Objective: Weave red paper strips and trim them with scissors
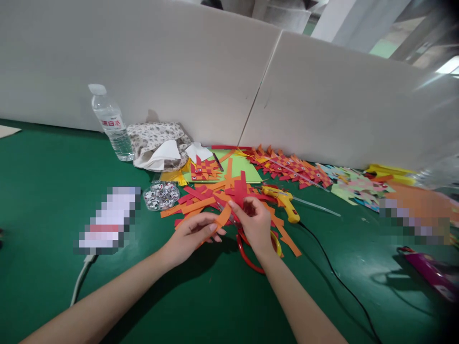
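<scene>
Between my two hands is an orange paper strip [224, 216]. My left hand [195, 231] pinches its lower end between thumb and fingers. My right hand [257, 223] closes on its upper end, with the fingertips partly hidden. Right beneath them lies a loose heap of red and orange paper strips [196, 205]. Scissors with a red and yellow handle [247, 260] lie under my right hand, their blades partly covered. A yellow glue gun [287, 203] rests just right of the heap.
Woven paper fish [294, 169] line the partition, near light green sheets [247, 167]. Left of the heap sit a tub of googly eyes [161, 196], a phone [111, 217] on a cable, a tissue pack [154, 136] and a water bottle [113, 124]. The glue gun's black cord [333, 270] crosses the right side.
</scene>
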Tool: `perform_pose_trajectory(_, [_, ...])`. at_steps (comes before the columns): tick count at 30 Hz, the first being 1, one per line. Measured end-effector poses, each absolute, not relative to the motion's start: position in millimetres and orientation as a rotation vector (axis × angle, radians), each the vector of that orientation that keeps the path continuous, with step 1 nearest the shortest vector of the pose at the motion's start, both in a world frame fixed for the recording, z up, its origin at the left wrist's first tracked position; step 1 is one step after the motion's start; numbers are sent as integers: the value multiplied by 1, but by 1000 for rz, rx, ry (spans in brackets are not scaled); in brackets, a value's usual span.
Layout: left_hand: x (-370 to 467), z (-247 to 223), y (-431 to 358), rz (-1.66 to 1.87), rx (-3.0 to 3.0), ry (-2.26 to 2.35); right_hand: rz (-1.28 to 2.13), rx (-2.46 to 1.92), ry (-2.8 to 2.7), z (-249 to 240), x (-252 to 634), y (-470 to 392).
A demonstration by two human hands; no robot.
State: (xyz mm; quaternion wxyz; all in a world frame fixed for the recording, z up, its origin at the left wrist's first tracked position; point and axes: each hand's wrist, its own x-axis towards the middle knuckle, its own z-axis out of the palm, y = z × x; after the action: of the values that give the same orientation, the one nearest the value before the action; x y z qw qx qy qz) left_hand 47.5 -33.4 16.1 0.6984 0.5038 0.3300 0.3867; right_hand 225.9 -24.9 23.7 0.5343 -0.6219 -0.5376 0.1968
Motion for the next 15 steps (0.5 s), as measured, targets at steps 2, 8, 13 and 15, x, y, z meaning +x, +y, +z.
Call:
perform_pose_trajectory(2, [47,20,-34,884,1116,736,390,-1504,-1322,22,227,-25])
perform_pose_trajectory(8, [48,25,-32,919,1115,754,236,-1453,-1468,26,224,-29])
perform_pose_trajectory(13, [49,22,-30,947,1104,832,556,-1335,-1239,27,223,-28])
perform_pose_trajectory(15, [49,22,-30,940,1109,861,775,-1207,-1111,27,223,-25])
